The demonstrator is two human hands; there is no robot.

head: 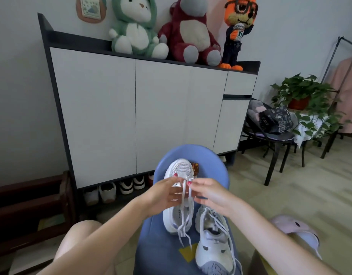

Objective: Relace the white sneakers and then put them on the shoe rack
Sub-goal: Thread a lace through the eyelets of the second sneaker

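Head view: looking down, both my hands meet over a white sneaker (178, 195) that lies on a blue padded seat (209, 157) in front of me, its toe pointing away toward the shoe cabinet (135, 108). My left hand (163, 193) holds the shoe's side, fingers curled around it, thumb near the toe mesh. My right hand (209, 193) pinches the white lace (184, 221) near the front eyelets; the lace's two ends trail loose down over the shoe's opening toward me. Just beside it, nearer to me and to the right, the second white sneaker (215, 247) lies on the same seat with its laces slack. Pairs of shoes (121, 187) sit in the open gap under the cabinet, and three plush toys (187, 32) stand on top.
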